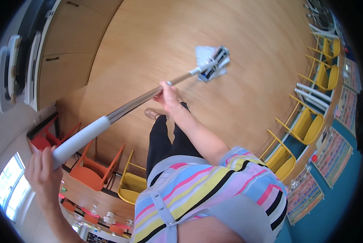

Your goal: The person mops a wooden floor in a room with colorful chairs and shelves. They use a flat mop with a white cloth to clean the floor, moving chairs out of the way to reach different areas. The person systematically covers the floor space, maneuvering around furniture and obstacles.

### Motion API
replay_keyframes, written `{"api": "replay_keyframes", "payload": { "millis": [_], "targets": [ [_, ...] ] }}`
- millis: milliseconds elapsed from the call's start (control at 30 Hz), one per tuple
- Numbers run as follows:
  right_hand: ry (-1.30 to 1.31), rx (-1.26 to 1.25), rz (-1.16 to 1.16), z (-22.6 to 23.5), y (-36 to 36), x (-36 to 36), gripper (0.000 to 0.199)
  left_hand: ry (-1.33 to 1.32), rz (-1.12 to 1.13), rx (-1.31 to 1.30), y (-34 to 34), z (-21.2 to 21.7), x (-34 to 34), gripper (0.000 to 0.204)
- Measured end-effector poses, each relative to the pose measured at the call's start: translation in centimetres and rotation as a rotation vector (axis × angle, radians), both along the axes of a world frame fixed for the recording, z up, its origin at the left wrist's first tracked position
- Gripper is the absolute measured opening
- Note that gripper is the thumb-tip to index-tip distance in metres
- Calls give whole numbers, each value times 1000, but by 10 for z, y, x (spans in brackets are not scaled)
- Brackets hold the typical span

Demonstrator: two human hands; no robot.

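A mop (134, 100) with a metal pole and a thick white grip slants across the view from lower left to upper middle. My left hand (43, 168) is closed round the end of the white grip. Farther along, my right hand (168, 98) wraps round the metal pole. The flat mop head (214, 62) rests on the wooden floor ahead of my feet, with a pale cloth (204, 54) spread around it. Part of the cloth is hidden under the head.
Wooden floor (157, 44) stretches ahead. Cabinets (62, 52) stand at the left. Yellow chairs (307, 125) line a blue table (311, 202) on the right. Orange chairs (93, 172) and a yellow chair (131, 184) sit by a table at lower left. My shoe (152, 113) shows below the pole.
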State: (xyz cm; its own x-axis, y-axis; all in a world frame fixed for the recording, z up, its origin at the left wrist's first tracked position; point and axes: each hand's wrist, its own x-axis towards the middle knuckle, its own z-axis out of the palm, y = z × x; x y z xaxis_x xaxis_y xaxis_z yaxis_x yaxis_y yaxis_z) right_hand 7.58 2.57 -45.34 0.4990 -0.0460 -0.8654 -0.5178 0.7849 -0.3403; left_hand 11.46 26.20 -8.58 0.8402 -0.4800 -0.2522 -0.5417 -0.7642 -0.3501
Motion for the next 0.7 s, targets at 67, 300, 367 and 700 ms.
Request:
{"api": "replay_keyframes", "payload": {
  "millis": [67, 300, 367, 700],
  "targets": [
    [70, -56, -136, -33, -50, -37, 20, 44, -225, -83, -45, -40, 23, 21],
    [490, -337, -122, -123, -193, -179, 26, 334, -415, -88, -154, -170, -53, 7],
    [552, -335, -35, -120, -208, -199, 26, 342, -441, -155, -165, -181, -73, 7],
    [336, -170, 183, -65, -6, -169, 22, 143, 96, -238, 8, -112, -107, 20]
  ]
}}
